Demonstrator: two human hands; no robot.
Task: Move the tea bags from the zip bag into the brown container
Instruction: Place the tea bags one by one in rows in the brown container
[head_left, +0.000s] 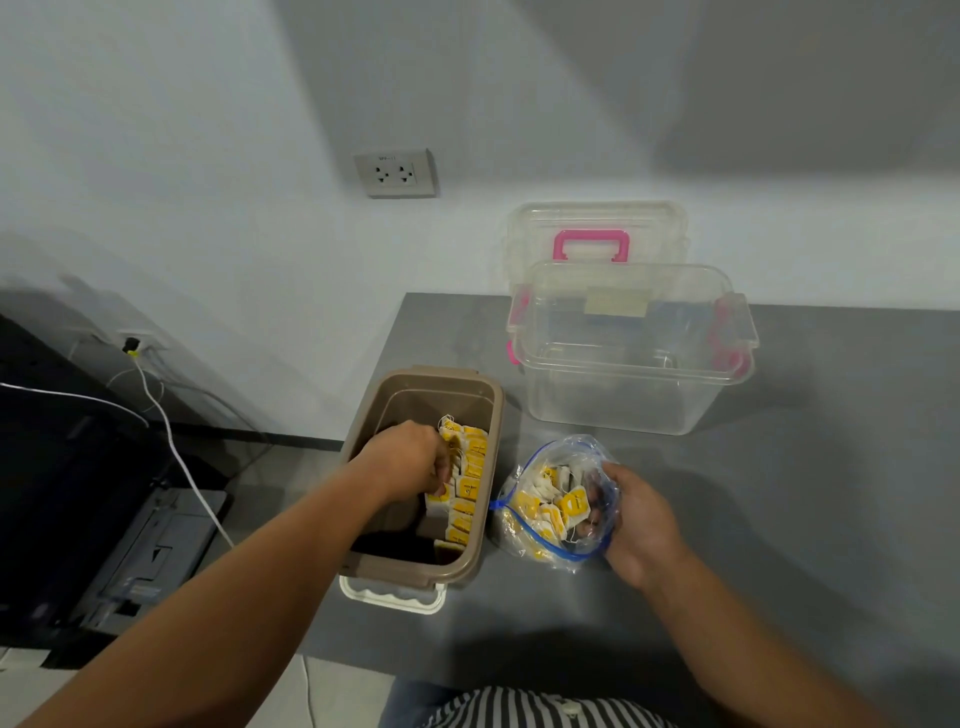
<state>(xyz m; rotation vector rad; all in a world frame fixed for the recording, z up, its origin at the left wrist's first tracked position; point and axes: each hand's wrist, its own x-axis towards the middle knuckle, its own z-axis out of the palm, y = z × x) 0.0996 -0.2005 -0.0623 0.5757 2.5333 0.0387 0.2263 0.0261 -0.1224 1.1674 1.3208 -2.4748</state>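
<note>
Clearly the transfer is under way, with a batch being set into place. The left hand (410, 460) reaches down into the brown container (496, 415), its fingers curled and pinching the tea bags (470, 483) that stand in a neat row along the container's right wall, yellow tags up. How many it pinches cannot be told, since the knuckles hide the fingertips. The left part of the container shows bare floor, so there is room for more.

Just beside the container on the grey table (779, 493), the right hand (636, 525) grips the zip bag (566, 452) by its right side, fingers curled round the plastic and holding the mouth open toward the person. A loose heap of remaining tea bags (550, 512) lies inside, tags and strings tangled, so the job looks roughly half done.

Next, the left hand would need to let go of the row without tipping it, then cross to the open mouth of the zip bag and gather another small bunch. The strings are likely to snag, so a few at a time seems wise, and the right hand should keep the mouth wide.

Behind them stand a clear storage box with pink latches (634, 358) and its lid with a pink handle (592, 234), propped against the wall.
</note>
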